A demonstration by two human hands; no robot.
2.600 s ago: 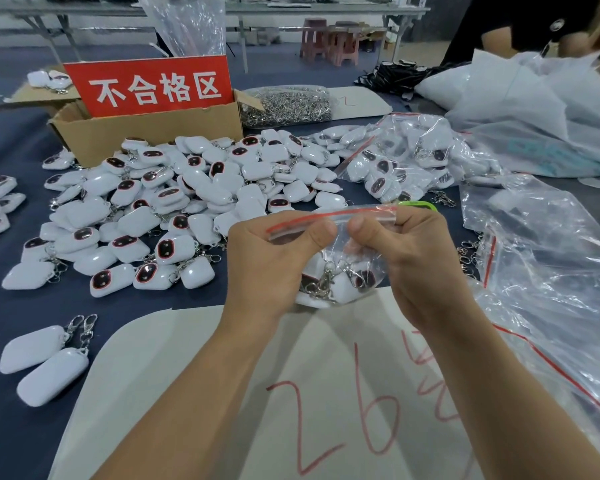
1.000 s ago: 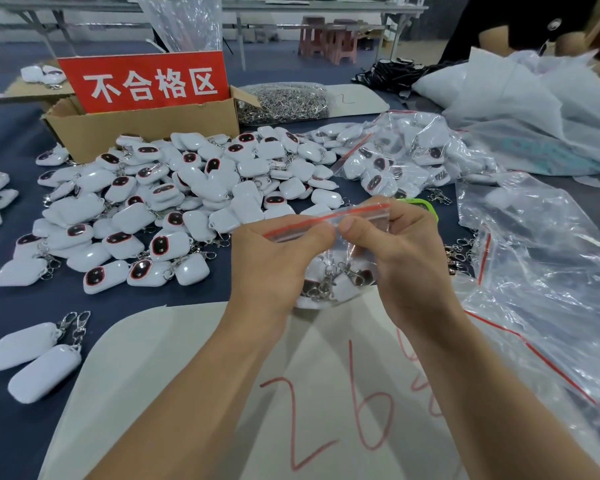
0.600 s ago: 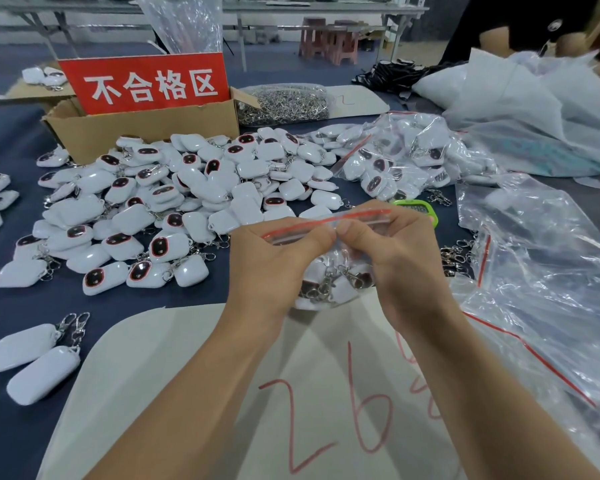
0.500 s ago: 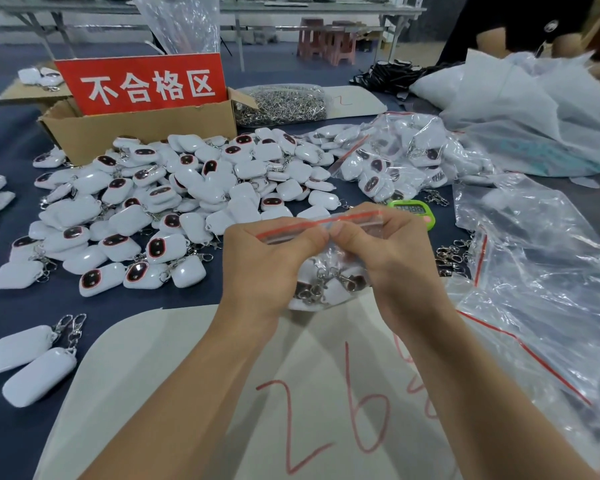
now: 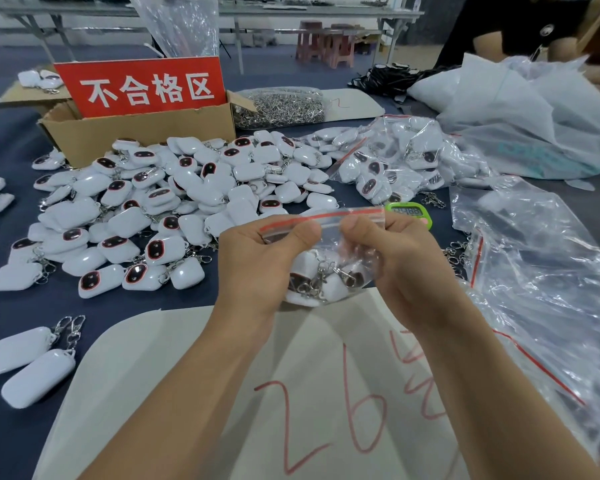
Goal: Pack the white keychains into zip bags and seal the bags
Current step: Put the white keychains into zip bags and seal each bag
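left hand (image 5: pixel 257 261): thumb pinching zip bag (image 5: pixel 329 251) top | right hand (image 5: pixel 400 261): pinching same strip beside it | keychains (image 5: pixel 321 278) hang between palms

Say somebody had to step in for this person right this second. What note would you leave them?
Left hand: pinches the zip bag at the left part of its red strip.
Right hand: pinches the same strip further right.
Bag: held up over the table, with a few keychains inside. Whether the zip is shut all along cannot be told.
Done: bagged keychains lie behind, to the right.
Left: press the seal along its whole length, set the bag down, then pack the loose pile on the left, probably using the clear bags on the right.
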